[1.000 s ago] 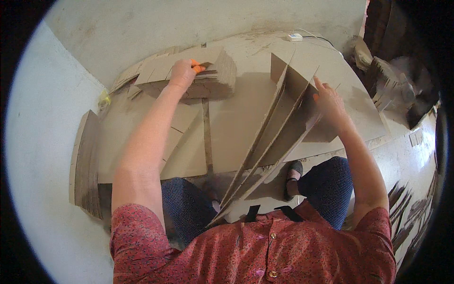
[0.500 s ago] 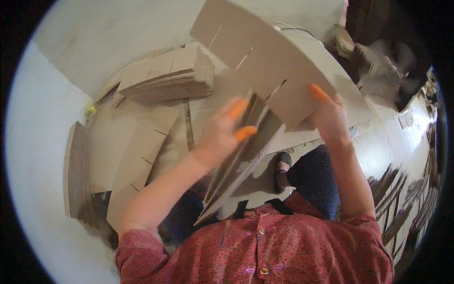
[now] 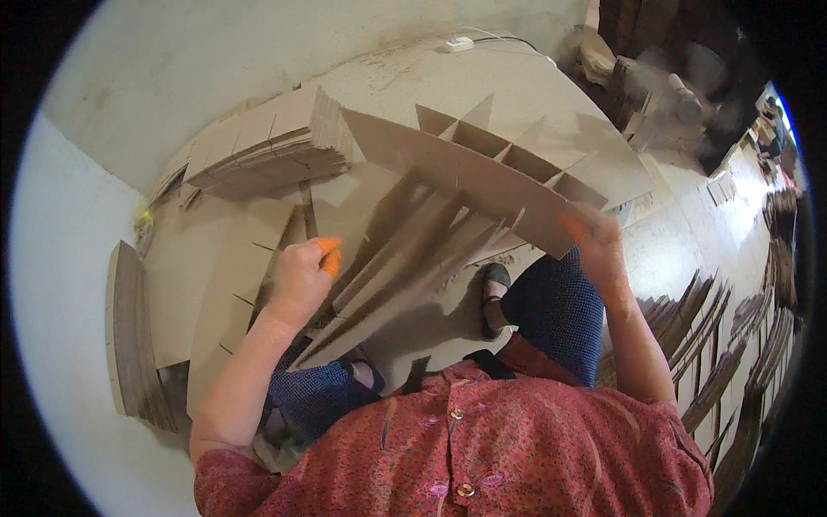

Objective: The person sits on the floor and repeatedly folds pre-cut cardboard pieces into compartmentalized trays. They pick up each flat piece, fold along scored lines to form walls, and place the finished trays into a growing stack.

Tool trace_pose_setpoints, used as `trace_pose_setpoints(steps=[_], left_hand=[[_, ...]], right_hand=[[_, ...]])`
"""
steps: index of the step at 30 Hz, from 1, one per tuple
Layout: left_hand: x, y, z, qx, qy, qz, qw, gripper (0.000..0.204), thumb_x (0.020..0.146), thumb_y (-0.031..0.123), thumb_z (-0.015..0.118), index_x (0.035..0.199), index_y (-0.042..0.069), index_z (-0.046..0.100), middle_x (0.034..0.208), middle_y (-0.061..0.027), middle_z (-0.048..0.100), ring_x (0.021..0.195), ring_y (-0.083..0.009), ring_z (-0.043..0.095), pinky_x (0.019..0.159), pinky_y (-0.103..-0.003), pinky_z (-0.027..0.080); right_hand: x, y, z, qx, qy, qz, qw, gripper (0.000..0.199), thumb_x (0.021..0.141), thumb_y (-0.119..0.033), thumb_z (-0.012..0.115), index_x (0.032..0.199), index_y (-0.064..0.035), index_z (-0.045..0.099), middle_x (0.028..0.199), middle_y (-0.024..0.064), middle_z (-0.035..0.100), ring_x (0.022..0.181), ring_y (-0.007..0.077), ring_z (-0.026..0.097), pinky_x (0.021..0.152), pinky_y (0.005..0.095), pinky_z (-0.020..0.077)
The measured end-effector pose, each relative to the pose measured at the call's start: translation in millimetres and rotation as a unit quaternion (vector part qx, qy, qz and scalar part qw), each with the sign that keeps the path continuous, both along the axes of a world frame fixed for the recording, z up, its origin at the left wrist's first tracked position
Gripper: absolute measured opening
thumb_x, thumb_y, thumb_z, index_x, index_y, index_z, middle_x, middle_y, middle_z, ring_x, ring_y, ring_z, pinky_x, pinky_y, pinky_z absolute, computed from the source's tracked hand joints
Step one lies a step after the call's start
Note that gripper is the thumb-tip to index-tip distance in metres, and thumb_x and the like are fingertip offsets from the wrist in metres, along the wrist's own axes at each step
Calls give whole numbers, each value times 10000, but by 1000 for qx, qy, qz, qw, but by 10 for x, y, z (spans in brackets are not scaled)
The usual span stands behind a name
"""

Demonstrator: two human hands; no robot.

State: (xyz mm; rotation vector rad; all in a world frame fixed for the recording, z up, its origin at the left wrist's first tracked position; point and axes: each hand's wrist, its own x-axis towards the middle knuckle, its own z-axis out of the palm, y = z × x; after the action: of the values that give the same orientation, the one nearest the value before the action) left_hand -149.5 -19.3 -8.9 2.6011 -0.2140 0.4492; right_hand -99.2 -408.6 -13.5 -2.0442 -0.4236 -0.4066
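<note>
My right hand [image 3: 599, 254], with orange covers on the fingers, grips the near right end of a long brown cardboard strip [image 3: 457, 172]. Behind that strip stand slotted cross pieces [image 3: 525, 159], forming a row of open cells. More cardboard strips [image 3: 405, 258] fan out from under it toward my lap, partly blurred. To the left of these, my left hand [image 3: 301, 280] is closed, its orange-covered thumb and forefinger drawn together. Whether anything lies between those fingers is too small to see. A slotted cardboard sheet [image 3: 245, 284] lies beside that hand.
A thick stack of slotted cardboard [image 3: 267, 142] rests at the back left of the board [image 3: 388, 77]. Another stack [image 3: 129, 336] leans by the left wall. A white socket block [image 3: 459, 44] with a cable sits at the back. Many cardboard pieces [image 3: 732, 362] stand on the right-hand floor.
The held strip has come down and tipped onto its edge, bringing the cross pieces behind it into view. My left hand has moved left and toward me, and its fingers have closed.
</note>
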Motion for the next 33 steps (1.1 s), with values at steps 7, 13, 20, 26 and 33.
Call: trace_pose_setpoints(steps=[7,13,20,26,33], left_hand=[[49,26,-110,-47,43,24,998,223,804,73,664,1003,-28,666,898,-213,656,778,-330,643,694,-375,504],[172,-431,218,-14,-21,-37,999,313,820,137,687,1093,-7,635,962,-188,646,824,-296,623,716,-356,491],[529,-993,223,101,86,-80,988,325,787,270,716,1001,29,678,772,-189,635,718,-341,622,658,-418,485],[759,-993,-64,121,123,-26,985,205,821,170,658,951,13,677,701,-210,611,631,-374,583,623,-433,472],[785,-880,-13,-17,94,-56,994,280,816,257,703,958,17,675,744,-186,623,708,-332,607,648,-401,477]], right_hand=[[-45,-8,-396,13,20,-11,1000,203,842,52,517,996,14,643,749,120,658,708,94,573,648,271,463],[-99,167,-370,66,3,-29,997,157,867,25,565,1002,16,644,785,190,651,708,123,607,648,281,470],[-143,38,-787,21,51,-6,998,136,862,23,589,986,22,645,811,222,647,677,279,656,616,292,482],[-199,-16,-613,23,7,-4,1000,153,854,24,593,997,17,648,803,231,644,705,289,670,623,295,487],[-192,-29,-722,14,31,-13,999,88,874,-17,597,945,23,631,744,248,603,593,189,550,587,310,449]])
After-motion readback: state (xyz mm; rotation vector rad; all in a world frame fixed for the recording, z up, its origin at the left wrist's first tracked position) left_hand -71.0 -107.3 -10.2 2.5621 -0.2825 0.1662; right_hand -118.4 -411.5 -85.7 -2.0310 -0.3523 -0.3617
